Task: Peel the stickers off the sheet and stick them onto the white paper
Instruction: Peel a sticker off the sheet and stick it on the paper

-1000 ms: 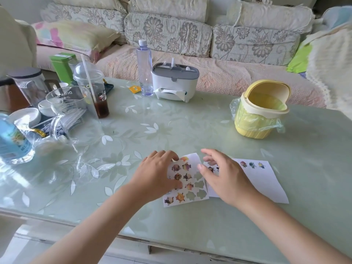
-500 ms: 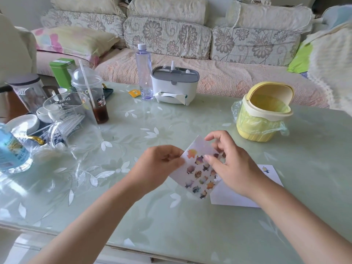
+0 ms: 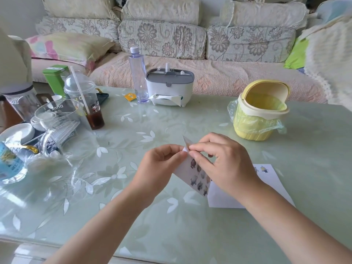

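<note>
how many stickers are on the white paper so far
2 in view: a clear sticker near the far edge of the white paper, and a half-seen sticker just left of it, beside the right hand. That hand may hide more.

A single view comes from a camera worn on the person's head. It looks forward and down across the desk (image 3: 133, 216), whose near edge runs along the bottom of the frame. Both forearms enter from the lower corners. The left hand (image 3: 162, 164) and right hand (image 3: 226, 164) meet on the sticker sheet (image 3: 198, 174), close under the lens and just below the picture's middle. The wide angle bows lines toward the edges. Past the desk's far edge, the sofa (image 3: 171, 40) fills the top, facing the camera. The camera seems aimed slightly left of the desk's centre, though distortion makes this uncertain.
</note>
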`<action>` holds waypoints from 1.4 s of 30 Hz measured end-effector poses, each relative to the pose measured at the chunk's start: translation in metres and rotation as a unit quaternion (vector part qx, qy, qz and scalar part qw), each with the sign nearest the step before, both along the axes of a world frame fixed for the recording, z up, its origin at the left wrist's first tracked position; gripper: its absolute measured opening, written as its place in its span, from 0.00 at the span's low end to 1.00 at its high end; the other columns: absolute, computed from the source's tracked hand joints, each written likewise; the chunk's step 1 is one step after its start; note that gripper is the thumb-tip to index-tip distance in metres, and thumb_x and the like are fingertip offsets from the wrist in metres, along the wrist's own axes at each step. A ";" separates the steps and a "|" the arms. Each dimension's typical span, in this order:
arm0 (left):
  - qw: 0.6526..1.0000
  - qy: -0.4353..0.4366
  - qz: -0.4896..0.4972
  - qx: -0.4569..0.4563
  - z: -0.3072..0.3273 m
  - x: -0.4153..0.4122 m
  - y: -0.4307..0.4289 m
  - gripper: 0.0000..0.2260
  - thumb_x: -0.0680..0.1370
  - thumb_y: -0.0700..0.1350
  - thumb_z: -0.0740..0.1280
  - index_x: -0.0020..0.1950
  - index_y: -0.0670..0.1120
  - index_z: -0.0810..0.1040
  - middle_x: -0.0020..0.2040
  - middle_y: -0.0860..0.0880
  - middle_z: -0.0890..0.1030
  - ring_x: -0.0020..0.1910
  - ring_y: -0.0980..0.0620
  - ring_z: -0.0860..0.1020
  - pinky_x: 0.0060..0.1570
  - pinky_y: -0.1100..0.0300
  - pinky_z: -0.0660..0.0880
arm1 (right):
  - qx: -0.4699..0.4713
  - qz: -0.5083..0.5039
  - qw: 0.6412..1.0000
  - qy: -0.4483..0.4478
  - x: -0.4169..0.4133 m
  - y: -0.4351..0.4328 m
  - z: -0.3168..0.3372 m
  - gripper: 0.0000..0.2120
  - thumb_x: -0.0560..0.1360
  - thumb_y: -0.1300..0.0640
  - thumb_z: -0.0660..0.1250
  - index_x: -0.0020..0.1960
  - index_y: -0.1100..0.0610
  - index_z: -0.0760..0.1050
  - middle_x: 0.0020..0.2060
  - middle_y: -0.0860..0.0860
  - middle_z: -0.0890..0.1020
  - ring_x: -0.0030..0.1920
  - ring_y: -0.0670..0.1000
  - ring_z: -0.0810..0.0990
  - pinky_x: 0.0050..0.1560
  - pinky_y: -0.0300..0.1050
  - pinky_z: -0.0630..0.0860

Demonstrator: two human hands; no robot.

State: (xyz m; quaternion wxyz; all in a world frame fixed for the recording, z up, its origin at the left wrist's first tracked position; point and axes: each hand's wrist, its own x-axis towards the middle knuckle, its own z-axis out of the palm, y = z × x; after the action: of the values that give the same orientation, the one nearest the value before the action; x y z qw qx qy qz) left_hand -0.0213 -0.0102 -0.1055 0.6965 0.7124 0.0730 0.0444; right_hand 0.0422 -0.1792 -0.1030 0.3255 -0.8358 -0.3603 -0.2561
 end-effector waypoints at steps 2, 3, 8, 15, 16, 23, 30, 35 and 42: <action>1.000 -0.026 0.003 0.017 0.000 0.000 -0.002 0.05 0.80 0.43 0.69 0.47 0.46 0.84 0.44 0.50 0.87 0.42 0.57 0.83 0.44 0.69 0.75 | 0.002 -0.002 1.000 0.014 -0.002 0.001 0.001 0.11 0.76 0.44 0.68 0.47 0.48 0.86 0.38 0.42 0.80 0.36 0.40 0.69 0.35 0.40 0.71; 0.999 -0.042 0.007 0.030 -0.001 0.000 -0.002 0.05 0.80 0.43 0.69 0.47 0.46 0.84 0.43 0.50 0.87 0.42 0.56 0.83 0.44 0.68 0.76 | 0.007 -0.001 1.000 0.025 -0.002 0.001 0.002 0.10 0.75 0.44 0.69 0.46 0.47 0.86 0.38 0.42 0.80 0.35 0.41 0.70 0.34 0.41 0.72; 0.992 -0.091 0.017 0.088 0.000 0.001 -0.005 0.05 0.80 0.40 0.69 0.47 0.47 0.84 0.44 0.53 0.87 0.46 0.54 0.84 0.49 0.63 0.78 | 0.073 0.026 0.989 0.129 -0.001 -0.001 0.003 0.01 0.73 0.50 0.76 0.43 0.46 0.86 0.37 0.40 0.81 0.32 0.49 0.77 0.35 0.47 0.76; 0.987 -0.108 0.026 0.120 0.001 0.001 -0.007 0.07 0.79 0.41 0.70 0.45 0.51 0.84 0.44 0.56 0.86 0.46 0.54 0.84 0.50 0.62 0.78 | 0.105 0.058 0.974 0.194 0.001 -0.004 0.006 0.07 0.73 0.58 0.77 0.43 0.46 0.87 0.36 0.41 0.82 0.30 0.50 0.74 0.34 0.35 0.70; 0.984 -0.112 0.029 0.135 0.001 0.001 -0.007 0.08 0.79 0.40 0.70 0.44 0.52 0.84 0.44 0.58 0.86 0.46 0.56 0.84 0.50 0.66 0.76 | 0.105 0.060 0.973 0.194 0.001 -0.004 0.006 0.08 0.73 0.59 0.76 0.42 0.45 0.87 0.36 0.41 0.83 0.30 0.50 0.74 0.34 0.35 0.70; 0.989 -0.097 0.031 0.104 0.004 -0.001 -0.009 0.08 0.79 0.39 0.69 0.44 0.50 0.84 0.42 0.57 0.86 0.42 0.58 0.84 0.44 0.69 0.74 | 0.104 0.040 0.982 0.154 -0.001 -0.003 0.005 0.03 0.73 0.52 0.73 0.43 0.47 0.87 0.37 0.40 0.82 0.30 0.50 0.77 0.33 0.40 0.73; 0.993 -0.097 0.024 0.055 0.000 0.002 -0.011 0.08 0.81 0.47 0.68 0.45 0.46 0.83 0.45 0.44 0.84 0.50 0.41 0.81 0.59 0.38 0.75 | 0.057 -0.031 0.996 -0.057 -0.006 0.001 0.003 0.07 0.75 0.49 0.71 0.44 0.48 0.87 0.38 0.42 0.83 0.30 0.41 0.72 0.28 0.42 0.73; 0.992 -0.114 0.033 0.040 0.000 0.002 -0.015 0.07 0.77 0.50 0.66 0.43 0.50 0.81 0.43 0.46 0.83 0.50 0.38 0.79 0.59 0.36 0.75 | 0.078 -0.043 0.995 -0.050 -0.009 0.005 0.002 0.04 0.74 0.51 0.73 0.44 0.48 0.86 0.38 0.41 0.83 0.28 0.43 0.72 0.28 0.42 0.73; 0.991 -0.096 0.051 0.077 0.000 0.003 -0.012 0.06 0.79 0.42 0.69 0.44 0.49 0.84 0.40 0.58 0.84 0.44 0.59 0.81 0.54 0.57 0.77 | 0.083 -0.018 0.996 0.017 -0.006 0.002 0.005 0.07 0.75 0.48 0.69 0.42 0.48 0.85 0.35 0.39 0.82 0.27 0.46 0.74 0.30 0.45 0.74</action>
State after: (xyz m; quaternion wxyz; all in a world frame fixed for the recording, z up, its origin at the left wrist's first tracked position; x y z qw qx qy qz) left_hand -0.0185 -0.0226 -0.1057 0.6403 0.7516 0.0389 0.1535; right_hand 0.0361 -0.1769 -0.0976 0.3949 -0.8165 -0.3176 -0.2765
